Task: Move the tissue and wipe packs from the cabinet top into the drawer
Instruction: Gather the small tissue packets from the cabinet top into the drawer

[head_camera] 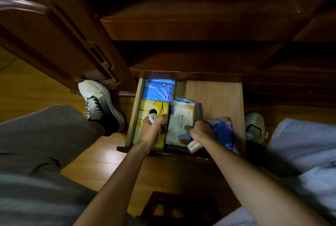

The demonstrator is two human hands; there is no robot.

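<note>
The open wooden drawer holds several packs. A light blue pack lies at the back left, with a yellow pack in front of it. A white and tan wipe pack lies in the middle. My left hand rests on the yellow pack, fingers extended, with a small white device on its back. My right hand grips a blue and purple tissue pack and holds it against the right side of the wipe pack, low in the drawer. The cabinet top above is dark and shows no packs.
My white and black shoes stand on the wood floor to the left of the drawer and my other shoe to the right. A bed with pale blue sheets is at the right. A dark wooden stool sits below.
</note>
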